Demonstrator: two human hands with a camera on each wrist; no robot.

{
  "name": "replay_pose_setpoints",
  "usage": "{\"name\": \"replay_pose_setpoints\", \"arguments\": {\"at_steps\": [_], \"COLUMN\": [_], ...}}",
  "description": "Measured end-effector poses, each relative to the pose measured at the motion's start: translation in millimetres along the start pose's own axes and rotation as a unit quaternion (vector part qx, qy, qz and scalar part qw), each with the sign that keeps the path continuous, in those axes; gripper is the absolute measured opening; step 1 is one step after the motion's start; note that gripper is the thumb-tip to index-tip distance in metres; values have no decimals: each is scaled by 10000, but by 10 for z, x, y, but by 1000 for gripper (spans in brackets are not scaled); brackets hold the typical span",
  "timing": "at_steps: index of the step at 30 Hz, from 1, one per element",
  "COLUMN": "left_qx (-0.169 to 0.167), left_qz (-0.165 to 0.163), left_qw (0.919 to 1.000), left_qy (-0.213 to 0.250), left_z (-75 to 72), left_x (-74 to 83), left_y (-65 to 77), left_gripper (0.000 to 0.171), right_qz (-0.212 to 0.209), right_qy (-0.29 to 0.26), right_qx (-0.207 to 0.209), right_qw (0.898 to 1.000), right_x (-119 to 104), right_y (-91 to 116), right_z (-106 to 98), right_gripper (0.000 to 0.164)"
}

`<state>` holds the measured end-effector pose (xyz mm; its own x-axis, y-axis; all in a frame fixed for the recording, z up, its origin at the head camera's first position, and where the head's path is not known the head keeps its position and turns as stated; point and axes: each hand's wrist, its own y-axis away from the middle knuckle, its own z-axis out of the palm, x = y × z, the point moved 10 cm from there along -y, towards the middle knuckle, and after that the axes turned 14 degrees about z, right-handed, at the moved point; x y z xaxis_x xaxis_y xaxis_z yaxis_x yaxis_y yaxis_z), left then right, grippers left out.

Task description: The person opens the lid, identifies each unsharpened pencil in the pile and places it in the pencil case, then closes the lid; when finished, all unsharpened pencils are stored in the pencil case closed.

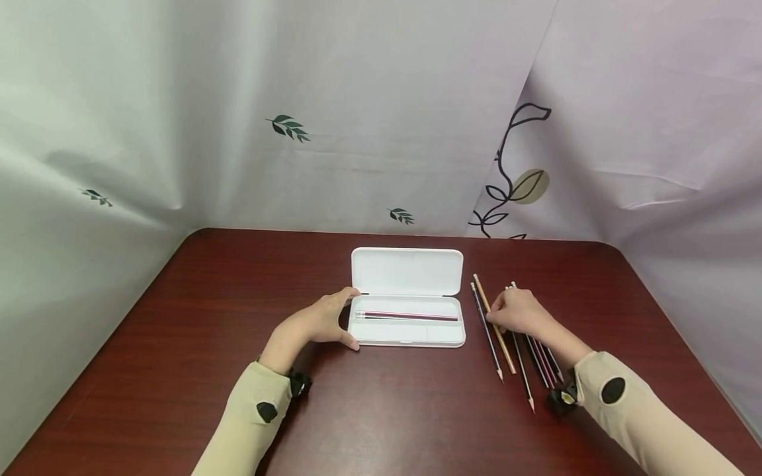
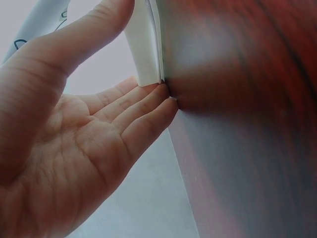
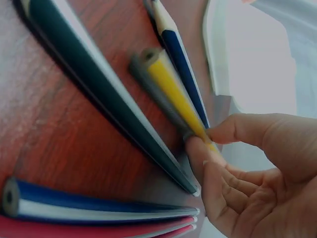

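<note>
A white pencil case (image 1: pixel 405 338) lies with its lid (image 1: pixel 407 271) up, and a couple of pencils (image 1: pixel 411 317), one maroon, lie inside. My left hand (image 1: pixel 321 319) spans the case's left end, thumb at the front corner and forefinger at the back one. Its fingers look straight in the left wrist view, the tips touching the case end (image 2: pixel 142 59). To the right of the case, my right hand (image 1: pixel 519 311) pinches a yellow pencil (image 3: pixel 173 89) between thumb and forefinger. The pencil's unsharpened end is tilted up off the table, its shadow beside it.
A dark blue pencil (image 1: pixel 488 337) lies between the case and the yellow one. Beneath and beside my right wrist are a dark green pencil (image 3: pixel 99 89) and several others, among them a blue-and-white one (image 3: pixel 99 208). White curtains (image 1: pixel 381 132) hang behind the brown table (image 1: pixel 381 410).
</note>
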<state>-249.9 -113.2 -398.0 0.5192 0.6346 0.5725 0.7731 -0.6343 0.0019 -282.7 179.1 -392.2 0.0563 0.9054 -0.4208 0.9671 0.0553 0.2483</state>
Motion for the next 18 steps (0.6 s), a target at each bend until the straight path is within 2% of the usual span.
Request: {"name": "replay_pose_setpoints", "arguments": {"at_steps": [8, 13, 18], "left_qx": [-4, -35, -42], "left_qz": [-87, -63, -101], "left_qw": [10000, 10000, 9999], "left_qy": [9, 9, 9], "left_z": [-2, 3, 3], "left_x": [-12, -8, -8], "left_y": [-1, -10, -19], "left_gripper": [93, 92, 92], "right_qz": [-33, -413, -885], "right_qy": [-353, -804, -1295], "right_qx": [199, 428, 737], "right_qw": [9992, 9950, 9849], "right_x": [-36, -192, -410], "right_y": [-78, -106, -107], "right_z": [-227, -362, -472], "right_gripper": [19, 19, 18]}}
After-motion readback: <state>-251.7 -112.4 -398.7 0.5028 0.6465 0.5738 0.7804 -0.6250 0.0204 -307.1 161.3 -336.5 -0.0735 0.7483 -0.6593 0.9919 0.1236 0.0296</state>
